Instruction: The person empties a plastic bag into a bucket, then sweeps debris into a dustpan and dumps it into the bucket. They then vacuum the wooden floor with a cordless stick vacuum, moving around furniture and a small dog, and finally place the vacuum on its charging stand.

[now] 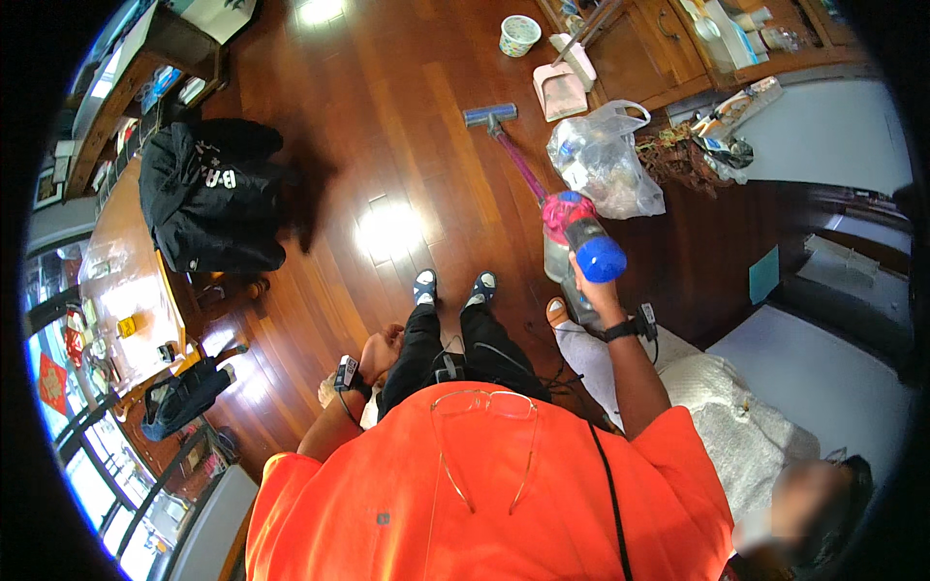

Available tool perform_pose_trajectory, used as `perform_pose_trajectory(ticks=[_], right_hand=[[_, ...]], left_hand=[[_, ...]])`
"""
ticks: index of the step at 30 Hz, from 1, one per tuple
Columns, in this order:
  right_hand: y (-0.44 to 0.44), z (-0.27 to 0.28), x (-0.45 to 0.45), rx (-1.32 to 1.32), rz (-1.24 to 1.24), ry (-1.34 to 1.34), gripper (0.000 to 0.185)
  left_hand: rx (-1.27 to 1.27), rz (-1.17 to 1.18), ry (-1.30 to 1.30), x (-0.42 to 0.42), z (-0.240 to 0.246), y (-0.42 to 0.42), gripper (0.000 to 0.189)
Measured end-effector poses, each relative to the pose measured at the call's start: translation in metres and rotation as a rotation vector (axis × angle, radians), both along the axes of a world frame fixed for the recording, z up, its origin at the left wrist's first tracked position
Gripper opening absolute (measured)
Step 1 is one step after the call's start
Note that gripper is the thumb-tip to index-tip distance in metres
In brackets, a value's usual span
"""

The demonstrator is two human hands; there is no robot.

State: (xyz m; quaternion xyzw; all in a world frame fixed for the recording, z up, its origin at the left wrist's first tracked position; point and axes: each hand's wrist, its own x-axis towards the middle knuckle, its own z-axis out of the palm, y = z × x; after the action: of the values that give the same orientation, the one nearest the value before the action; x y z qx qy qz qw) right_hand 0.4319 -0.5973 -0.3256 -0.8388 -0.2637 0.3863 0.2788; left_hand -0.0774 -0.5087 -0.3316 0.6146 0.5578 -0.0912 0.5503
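Observation:
My right hand [597, 290] grips the handle of a cordless stick vacuum cleaner [570, 218] with a blue rear end and a magenta body. From there its purple tube [522, 165] slopes away to the floor head [490, 115], which rests on the wooden floor [407, 145]. Beside my left thigh hangs my left hand [381, 354], its fingers curled; whether they touch each other is unclear. A small device is strapped at each wrist. Just right of the vacuum's body lies a clear plastic bag [607, 163] with things inside.
A pink dustpan [559, 91] and a patterned bin [519, 36] stand ahead, near a wooden cabinet [650, 47]. A black jacket [211, 196] covers a seat at left, by a table [142, 290]. Close on my right sits a person in a white top [726, 407], one foot near the vacuum.

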Motion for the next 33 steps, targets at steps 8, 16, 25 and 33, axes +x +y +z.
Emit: perform_pose_trajectory(ticks=[8,16,25,33], right_hand=[[-0.139,-0.004,-0.064,0.346,0.124,-0.347,0.034],[-0.248,0.006,-0.157,-0.168,0.322,-0.344,0.039],[-0.182,0.029,-0.24,0.176,-0.168,-0.252,0.025],[-0.063,0.034,-0.191,0.194,-0.718,0.336,0.039]], left_hand=[[0.076,-0.13,-0.08,-0.008,-0.01,0.024,0.032],[0.084,-0.246,-0.068,-0.017,-0.019,0.052,0.032],[0.135,-0.251,-0.046,-0.048,-0.018,0.093,0.032],[0.159,-0.202,-0.04,-0.085,-0.021,0.109,0.033]])
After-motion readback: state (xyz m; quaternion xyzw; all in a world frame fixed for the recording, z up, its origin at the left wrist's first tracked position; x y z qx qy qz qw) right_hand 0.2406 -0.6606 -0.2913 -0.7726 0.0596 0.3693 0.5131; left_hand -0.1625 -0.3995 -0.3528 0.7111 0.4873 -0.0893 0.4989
